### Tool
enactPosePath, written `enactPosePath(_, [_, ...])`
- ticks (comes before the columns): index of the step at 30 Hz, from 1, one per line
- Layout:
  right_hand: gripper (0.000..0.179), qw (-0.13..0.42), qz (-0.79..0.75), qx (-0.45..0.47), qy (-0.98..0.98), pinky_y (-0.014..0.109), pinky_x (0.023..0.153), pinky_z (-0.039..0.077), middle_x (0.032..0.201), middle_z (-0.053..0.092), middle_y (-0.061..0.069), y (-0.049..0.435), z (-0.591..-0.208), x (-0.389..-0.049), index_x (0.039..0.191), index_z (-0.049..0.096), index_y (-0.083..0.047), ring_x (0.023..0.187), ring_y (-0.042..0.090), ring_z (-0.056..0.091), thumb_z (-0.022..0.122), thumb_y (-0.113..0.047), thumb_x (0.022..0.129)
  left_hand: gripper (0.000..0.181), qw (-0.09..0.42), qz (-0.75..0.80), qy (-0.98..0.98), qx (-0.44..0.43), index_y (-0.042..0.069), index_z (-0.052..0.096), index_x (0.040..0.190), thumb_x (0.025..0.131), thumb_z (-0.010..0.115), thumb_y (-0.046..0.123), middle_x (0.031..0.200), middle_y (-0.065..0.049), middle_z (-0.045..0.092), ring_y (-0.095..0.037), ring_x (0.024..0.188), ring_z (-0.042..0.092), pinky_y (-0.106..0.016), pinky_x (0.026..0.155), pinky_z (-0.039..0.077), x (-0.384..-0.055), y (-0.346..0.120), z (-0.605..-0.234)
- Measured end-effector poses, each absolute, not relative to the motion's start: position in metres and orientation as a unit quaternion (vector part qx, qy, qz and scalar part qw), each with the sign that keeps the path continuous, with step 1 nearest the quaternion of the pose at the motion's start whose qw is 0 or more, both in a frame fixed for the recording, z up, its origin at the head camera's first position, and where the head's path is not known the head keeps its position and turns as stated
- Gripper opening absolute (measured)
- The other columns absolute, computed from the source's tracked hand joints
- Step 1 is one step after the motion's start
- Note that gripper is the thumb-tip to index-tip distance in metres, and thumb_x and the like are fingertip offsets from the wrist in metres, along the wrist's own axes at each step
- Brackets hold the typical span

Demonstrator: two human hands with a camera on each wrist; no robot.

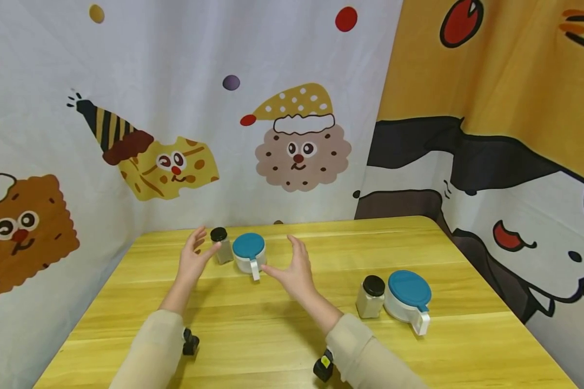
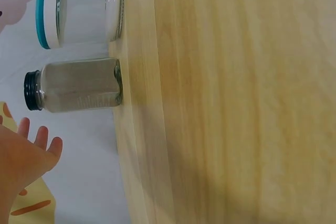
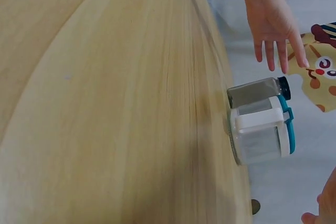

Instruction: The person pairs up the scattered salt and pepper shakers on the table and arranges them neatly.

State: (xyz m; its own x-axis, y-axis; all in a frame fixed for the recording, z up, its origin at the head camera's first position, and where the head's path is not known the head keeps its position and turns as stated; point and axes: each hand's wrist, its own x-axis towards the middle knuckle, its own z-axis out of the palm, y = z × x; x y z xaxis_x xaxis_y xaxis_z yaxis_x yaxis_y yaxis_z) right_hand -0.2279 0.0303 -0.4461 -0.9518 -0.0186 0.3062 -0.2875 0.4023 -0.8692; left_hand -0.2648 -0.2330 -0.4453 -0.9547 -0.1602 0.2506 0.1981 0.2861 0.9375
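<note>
Toward the back of the table, a clear glass jar with a black lid (image 1: 224,253) stands beside a glass pot with a blue lid and white handle (image 1: 249,247). My left hand (image 1: 192,259) is spread just left of the black-lidded jar, fingers apart and nothing held. On the other side, my right hand (image 1: 296,273) is likewise spread, its thumb close to the pot's handle in the head view. In the left wrist view the jar (image 2: 81,85) stands upright near the left fingers (image 2: 41,137). The right wrist view has the pot (image 3: 260,135) in front of the jar, its handle facing the camera.
A second black-lidded jar (image 1: 371,297) and a second blue-lidded pot (image 1: 407,294) stand side by side at the right of the wooden table (image 1: 253,346). Behind the table hangs a printed cloth (image 1: 185,70). Wrist cameras (image 1: 190,342) sit under both sleeves.
</note>
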Motion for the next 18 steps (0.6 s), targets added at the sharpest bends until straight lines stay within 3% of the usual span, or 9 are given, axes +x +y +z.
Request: enactPosePath(18, [0.097,0.118,0.531,0.083,-0.835,0.058,0.101,0.03,0.149,0.031,0.01,0.012,-0.451,-0.24,0.147,0.031,-0.013,0.133,0.032,0.032,0.083,-0.044,0.072,0.075,0.139,-0.591,-0.794,0.003,0.01,0.033,0.148,0.087,0.072,0.029,0.146,-0.019,0.036,-0.036,0.132,0.031,-0.05,0.108,0.023,-0.281,-0.237,-0.45])
